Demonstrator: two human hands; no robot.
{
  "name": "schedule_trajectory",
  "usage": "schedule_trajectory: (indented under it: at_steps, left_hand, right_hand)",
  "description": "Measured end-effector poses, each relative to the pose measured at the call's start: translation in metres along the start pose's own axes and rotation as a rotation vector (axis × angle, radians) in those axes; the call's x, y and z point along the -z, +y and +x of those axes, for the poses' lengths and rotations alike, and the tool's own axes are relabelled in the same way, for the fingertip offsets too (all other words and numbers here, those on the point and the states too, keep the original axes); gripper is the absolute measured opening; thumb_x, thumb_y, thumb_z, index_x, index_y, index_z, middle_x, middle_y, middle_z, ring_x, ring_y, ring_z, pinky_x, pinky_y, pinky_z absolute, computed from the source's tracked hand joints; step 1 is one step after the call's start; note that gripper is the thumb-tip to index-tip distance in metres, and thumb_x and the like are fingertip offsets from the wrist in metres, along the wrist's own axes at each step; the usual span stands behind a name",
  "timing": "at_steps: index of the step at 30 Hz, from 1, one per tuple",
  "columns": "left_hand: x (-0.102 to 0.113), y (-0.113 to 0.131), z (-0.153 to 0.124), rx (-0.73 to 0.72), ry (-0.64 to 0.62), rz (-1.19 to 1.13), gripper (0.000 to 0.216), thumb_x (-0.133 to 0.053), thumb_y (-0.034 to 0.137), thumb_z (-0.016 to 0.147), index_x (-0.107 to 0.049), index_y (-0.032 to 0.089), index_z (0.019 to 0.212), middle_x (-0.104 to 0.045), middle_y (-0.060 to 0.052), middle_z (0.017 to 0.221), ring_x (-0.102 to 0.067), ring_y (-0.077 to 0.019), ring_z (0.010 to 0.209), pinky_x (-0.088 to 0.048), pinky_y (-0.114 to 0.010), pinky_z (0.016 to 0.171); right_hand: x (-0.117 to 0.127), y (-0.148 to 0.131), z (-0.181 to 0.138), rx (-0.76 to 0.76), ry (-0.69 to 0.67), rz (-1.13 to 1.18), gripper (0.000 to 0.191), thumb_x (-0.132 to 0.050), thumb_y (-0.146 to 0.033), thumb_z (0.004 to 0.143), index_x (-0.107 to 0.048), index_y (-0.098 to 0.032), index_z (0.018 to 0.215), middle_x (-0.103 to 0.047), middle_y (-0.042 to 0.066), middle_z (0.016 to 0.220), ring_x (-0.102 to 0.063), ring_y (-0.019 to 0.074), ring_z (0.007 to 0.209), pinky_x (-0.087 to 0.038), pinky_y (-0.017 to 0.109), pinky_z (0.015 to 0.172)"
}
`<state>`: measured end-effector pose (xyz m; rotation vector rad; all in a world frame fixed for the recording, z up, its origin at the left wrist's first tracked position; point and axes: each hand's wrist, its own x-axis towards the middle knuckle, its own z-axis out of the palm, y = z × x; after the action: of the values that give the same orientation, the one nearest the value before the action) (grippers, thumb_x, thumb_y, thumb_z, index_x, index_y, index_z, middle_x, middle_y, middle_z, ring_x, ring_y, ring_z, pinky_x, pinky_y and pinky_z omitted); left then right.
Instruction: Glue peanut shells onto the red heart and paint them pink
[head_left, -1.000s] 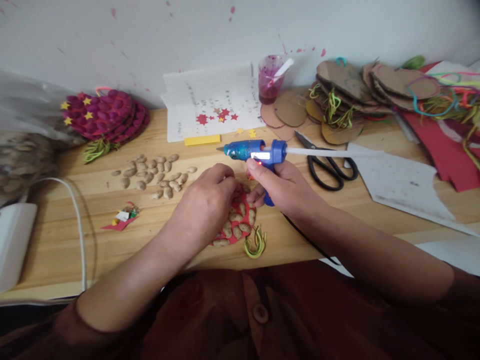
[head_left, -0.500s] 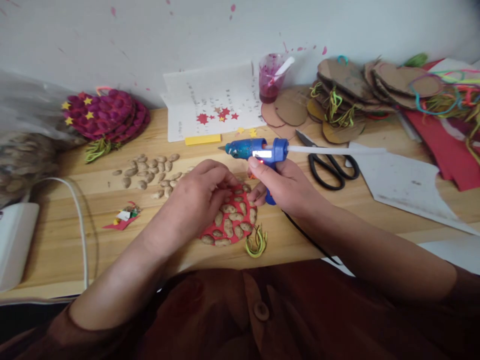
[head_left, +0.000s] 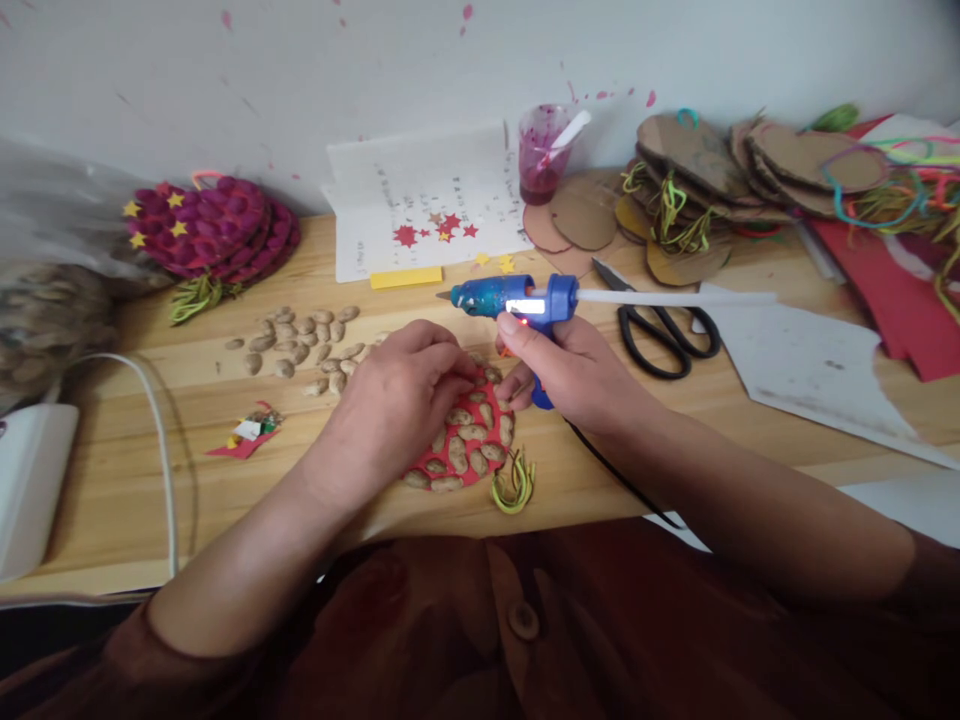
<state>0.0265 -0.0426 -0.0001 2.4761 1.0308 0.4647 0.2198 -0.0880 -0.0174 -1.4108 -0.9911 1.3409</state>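
Note:
A blue glue gun point(head_left: 551, 300) with a white glue stick jutting from its back lies in the closed grip of my right hand point(head_left: 577, 370), nozzle pointing left. Below it is a red disc point(head_left: 444, 455) covered with peanuts in their shells, with a yellow-green tassel point(head_left: 513, 484) at its lower right. My left hand point(head_left: 409, 395) bends over the upper left of the disc, fingers drawn together and pressed down on it. What those fingertips hold, if anything, is hidden. Loose peanuts point(head_left: 298, 350) lie on the wooden table left of this hand.
Black-handled scissors point(head_left: 660, 335) lie right of the glue gun. A cup of purple paint point(head_left: 540, 170), a paper with star stickers point(head_left: 364, 210) and cardboard discs point(head_left: 585, 215) line the wall. Purple peanut discs point(head_left: 225, 225) are stacked at left, near a white power strip point(head_left: 34, 490).
My left hand has shifted very slightly over the disc, its fingers closing a little more. My right hand and the glue gun stay nearly still.

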Motion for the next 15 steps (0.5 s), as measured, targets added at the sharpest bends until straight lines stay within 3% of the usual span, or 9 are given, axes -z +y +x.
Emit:
schedule_trajectory:
  at_steps: [15]
  left_hand:
    - [-0.01,0.0001,0.0005,-0.037,0.028,0.089,0.018,-0.063,0.017,0.093,-0.08,0.02,0.091,-0.072,-0.008,0.1,-0.067,-0.0221,0.09,-0.056,-0.037,0.082]
  right_hand:
    - [-0.0012,-0.0046,-0.0014,-0.047,-0.003,-0.033,0.032,-0.065,-0.053,0.095,-0.066,-0.021,0.092,-0.067,0.0,0.072,-0.071,0.0154,0.059,-0.057,0.023,0.048]
